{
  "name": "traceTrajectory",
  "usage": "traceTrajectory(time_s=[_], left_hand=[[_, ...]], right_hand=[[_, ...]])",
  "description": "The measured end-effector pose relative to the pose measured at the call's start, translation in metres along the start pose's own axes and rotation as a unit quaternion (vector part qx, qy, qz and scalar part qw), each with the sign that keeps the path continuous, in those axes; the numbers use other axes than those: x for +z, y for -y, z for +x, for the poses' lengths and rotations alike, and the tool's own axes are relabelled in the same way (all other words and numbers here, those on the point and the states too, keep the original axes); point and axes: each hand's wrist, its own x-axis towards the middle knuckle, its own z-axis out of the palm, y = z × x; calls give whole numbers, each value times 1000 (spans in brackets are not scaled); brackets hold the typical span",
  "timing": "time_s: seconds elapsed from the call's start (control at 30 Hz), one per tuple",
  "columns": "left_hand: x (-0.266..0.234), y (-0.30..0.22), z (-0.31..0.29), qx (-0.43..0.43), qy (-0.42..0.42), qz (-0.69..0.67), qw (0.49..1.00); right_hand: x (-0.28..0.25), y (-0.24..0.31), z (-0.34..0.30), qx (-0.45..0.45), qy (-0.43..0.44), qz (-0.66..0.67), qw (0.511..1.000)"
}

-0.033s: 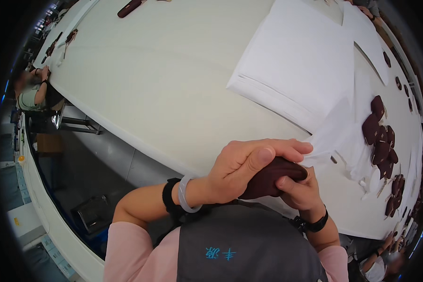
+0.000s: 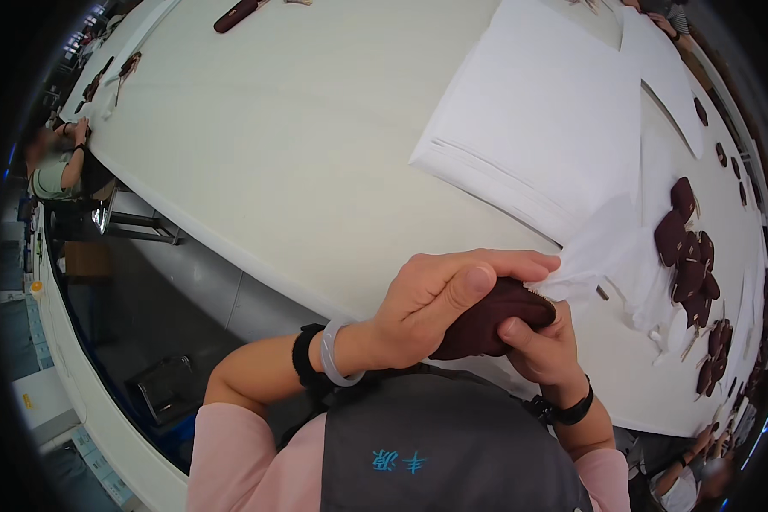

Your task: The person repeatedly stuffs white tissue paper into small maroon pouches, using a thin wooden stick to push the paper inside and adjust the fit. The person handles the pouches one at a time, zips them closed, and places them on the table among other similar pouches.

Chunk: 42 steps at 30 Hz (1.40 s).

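Close in front of my chest I hold a dark maroon zip pouch, with its curved gold-toned zipper edge turned up to the right. My right hand grips the pouch's right end, its thumb pressed on the near face. Flat along the pouch's left and far side lies my left hand, fingers stretched out and thumb raised. The left palm hides part of the pouch. A spread of similar maroon pouches rests on the table to the right.
A stack of white paper sheets covers part of the white table, with crumpled thin white paper beside it. A long maroon case lies at the far edge. Other people work at left and lower right.
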Motion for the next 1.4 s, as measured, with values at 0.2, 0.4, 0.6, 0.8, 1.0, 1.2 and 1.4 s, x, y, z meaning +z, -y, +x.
traceTrajectory(time_s=[0.2, 0.4, 0.6, 0.8, 1.0, 1.2, 1.4], left_hand=[[2, -2, 1, 17, -59, 168, 984], [2, -6, -2, 44, -18, 91, 995], [-18, 0, 1, -19, 17, 158, 987], [-23, 25, -18, 57, 6, 305, 951], [-20, 47, -35, -59, 21, 188, 980], [-24, 50, -43, -61, 40, 329, 942], [-21, 51, -40, -60, -55, 155, 985]], right_hand=[[13, 1, 0, -58, 32, -116, 991], [11, 20, -4, -2, 87, -220, 972], [18, 58, 9, -63, 101, -536, 836], [34, 48, -3, -155, 34, -701, 695], [14, 6, -11, -115, -5, -646, 755], [19, 12, 19, -27, 5, -679, 734], [14, 5, 31, -45, 52, -698, 713]])
